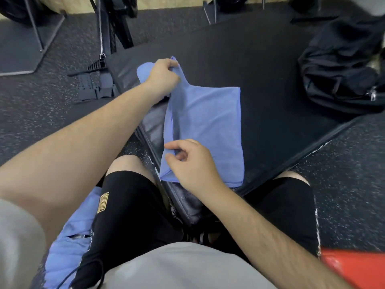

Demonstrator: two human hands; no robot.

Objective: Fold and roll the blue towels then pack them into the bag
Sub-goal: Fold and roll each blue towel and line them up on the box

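A blue towel (208,126) lies partly folded on a black padded mat (260,69), its left edge turned over. My left hand (162,75) pinches the towel's far left corner and lifts it off the mat. My right hand (190,161) pinches the near left edge between thumb and fingers. A second blue towel (70,243) lies crumpled beside my left thigh, partly hidden by my shorts. The black bag (341,65) sits slumped at the mat's far right, a zipper pull showing on its near side.
Speckled rubber floor (354,184) surrounds the mat. Metal equipment frames (116,24) and a chain stand at the back left. A red object (354,268) fills the bottom right corner. My knees straddle the mat's near corner.
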